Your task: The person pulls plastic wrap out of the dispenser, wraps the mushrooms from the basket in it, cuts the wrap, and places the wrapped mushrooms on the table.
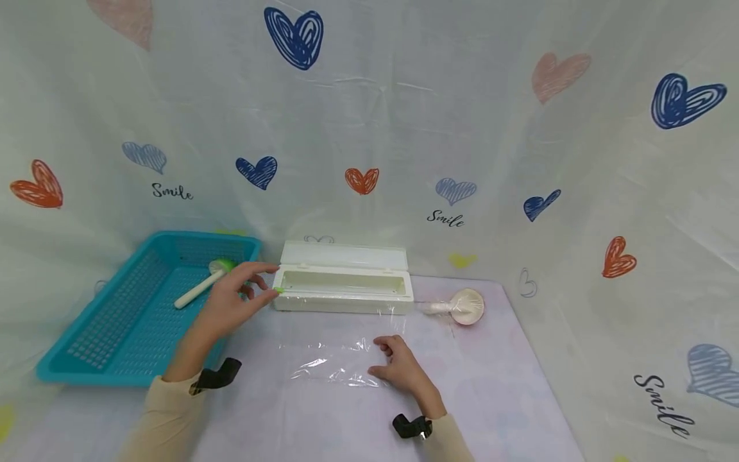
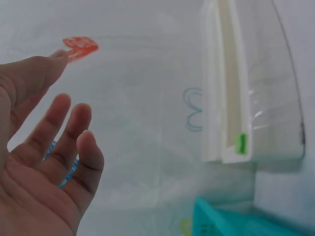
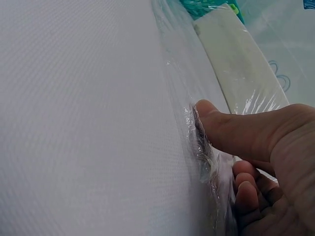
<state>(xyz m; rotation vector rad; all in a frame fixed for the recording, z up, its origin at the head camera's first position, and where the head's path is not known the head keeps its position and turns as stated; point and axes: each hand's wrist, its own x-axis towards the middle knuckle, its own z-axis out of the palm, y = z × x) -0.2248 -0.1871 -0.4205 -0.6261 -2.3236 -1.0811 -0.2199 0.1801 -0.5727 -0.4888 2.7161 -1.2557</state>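
Note:
A white plastic-wrap dispenser box [image 1: 346,303] stands against the backdrop, its lid raised. Clear plastic wrap [image 1: 335,366] stretches from its front over the table. My right hand [image 1: 401,367] holds the wrap's near right part; in the right wrist view the thumb [image 3: 231,132] lies against the crumpled edge, the other fingers curled behind the film. At the box's left end, beside a small green slider [image 2: 241,143], is my left hand [image 1: 233,298], thumb and fingers apart with nothing between them.
A turquoise basket [image 1: 92,378] stands at the left, holding a white-handled brush [image 1: 199,289] with a green head. Right of the box lies a cream round-headed, handled item [image 1: 466,307] with clear film around it. A heart-printed curtain [image 1: 381,115] closes off the table's back.

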